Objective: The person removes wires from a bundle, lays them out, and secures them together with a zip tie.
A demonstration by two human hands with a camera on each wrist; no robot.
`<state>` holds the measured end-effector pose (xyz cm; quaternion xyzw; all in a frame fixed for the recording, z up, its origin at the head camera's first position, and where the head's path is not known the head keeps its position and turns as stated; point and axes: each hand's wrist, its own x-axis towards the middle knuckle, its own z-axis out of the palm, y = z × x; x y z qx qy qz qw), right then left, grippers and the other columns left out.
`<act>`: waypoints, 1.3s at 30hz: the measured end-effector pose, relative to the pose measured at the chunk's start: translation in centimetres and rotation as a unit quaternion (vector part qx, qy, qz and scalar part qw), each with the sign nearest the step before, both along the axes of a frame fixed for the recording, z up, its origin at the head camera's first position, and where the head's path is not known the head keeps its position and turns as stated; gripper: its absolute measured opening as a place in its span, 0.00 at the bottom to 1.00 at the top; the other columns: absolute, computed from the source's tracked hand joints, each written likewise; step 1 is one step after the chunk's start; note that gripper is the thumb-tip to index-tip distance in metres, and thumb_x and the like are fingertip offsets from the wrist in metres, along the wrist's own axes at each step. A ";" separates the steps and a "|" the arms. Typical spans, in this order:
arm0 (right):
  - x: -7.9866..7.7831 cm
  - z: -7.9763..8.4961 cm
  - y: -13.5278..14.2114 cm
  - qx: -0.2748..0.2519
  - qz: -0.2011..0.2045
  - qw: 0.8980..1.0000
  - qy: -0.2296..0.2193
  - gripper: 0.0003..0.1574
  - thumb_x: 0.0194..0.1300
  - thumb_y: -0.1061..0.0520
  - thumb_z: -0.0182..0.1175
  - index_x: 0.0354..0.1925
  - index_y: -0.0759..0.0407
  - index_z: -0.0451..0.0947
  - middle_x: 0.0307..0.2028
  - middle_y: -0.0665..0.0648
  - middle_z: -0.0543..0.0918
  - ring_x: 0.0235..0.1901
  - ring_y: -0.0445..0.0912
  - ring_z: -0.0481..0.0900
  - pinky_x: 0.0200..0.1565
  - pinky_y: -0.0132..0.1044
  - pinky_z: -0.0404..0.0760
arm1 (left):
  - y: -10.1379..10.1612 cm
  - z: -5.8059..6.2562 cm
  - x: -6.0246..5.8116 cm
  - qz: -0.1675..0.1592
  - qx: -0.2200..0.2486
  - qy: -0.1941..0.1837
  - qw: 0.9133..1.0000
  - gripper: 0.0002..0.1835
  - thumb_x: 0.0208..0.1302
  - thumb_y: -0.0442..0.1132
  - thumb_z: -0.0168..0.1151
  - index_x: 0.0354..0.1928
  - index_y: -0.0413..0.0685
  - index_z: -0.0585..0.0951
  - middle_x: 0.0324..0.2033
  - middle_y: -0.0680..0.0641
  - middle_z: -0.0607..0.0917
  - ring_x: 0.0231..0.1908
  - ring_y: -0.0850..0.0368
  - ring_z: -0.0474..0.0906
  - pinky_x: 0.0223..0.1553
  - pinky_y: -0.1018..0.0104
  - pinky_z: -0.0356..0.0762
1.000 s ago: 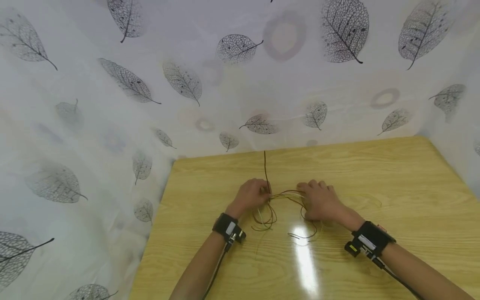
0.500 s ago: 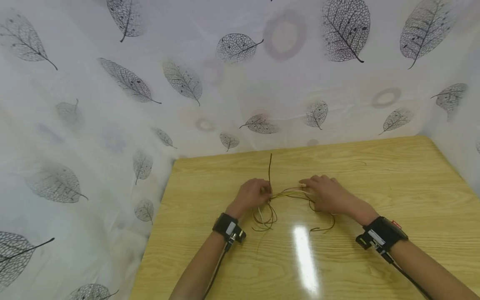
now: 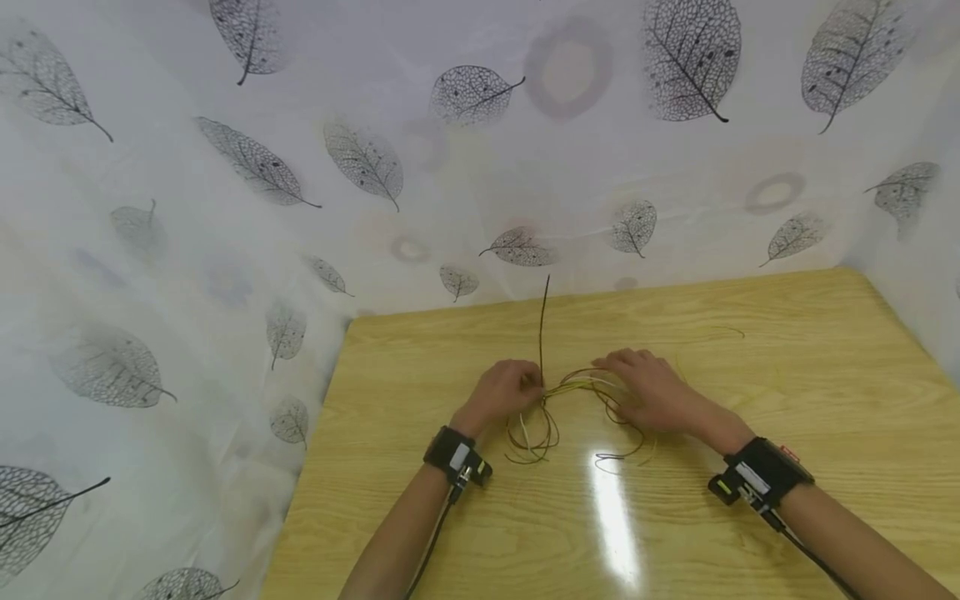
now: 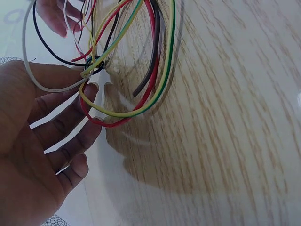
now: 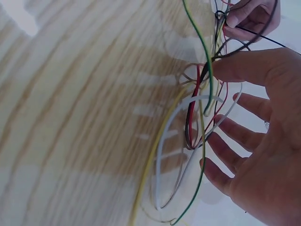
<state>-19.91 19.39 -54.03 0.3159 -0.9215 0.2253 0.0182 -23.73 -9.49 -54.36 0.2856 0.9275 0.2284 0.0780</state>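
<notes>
Several thin wires in red, black, white, yellow and green-yellow make up a loose bundle (image 4: 153,61) above the wood-grain table. At its gathered spot, where a black wire loops round the others, my left hand (image 3: 504,390) pinches the bundle between thumb and forefinger. One dark wire end (image 3: 542,329) stands up from that spot. On the right, my right hand (image 3: 652,393) is among the spread wires. Its thumb (image 5: 240,68) touches them in the right wrist view, while the other fingers stay apart and relaxed. Looped ends (image 3: 532,442) hang below my left hand.
The wood-grain table (image 3: 420,533) carries a bright light reflection. A leaf-printed curtain (image 3: 405,167) stands behind and at both sides. Each wrist wears a black camera strap (image 3: 767,477) with a cable running back along the forearm.
My right hand has shifted right and slightly away, then a little back left, and the loose wire ends moved with it. The upright dark wire leans more right. My left hand stays put.
</notes>
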 end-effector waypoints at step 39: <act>-1.3 2.1 3.0 -0.022 -0.083 0.993 0.077 0.29 0.59 0.61 0.66 0.59 0.64 0.75 0.57 0.70 0.76 0.54 0.67 0.72 0.49 0.67 0.71 | -3.5 0.1 -0.1 0.089 0.037 0.036 0.995 0.12 0.72 0.50 0.55 0.47 0.56 0.83 0.42 0.57 0.85 0.40 0.61 0.79 0.44 0.61 0.79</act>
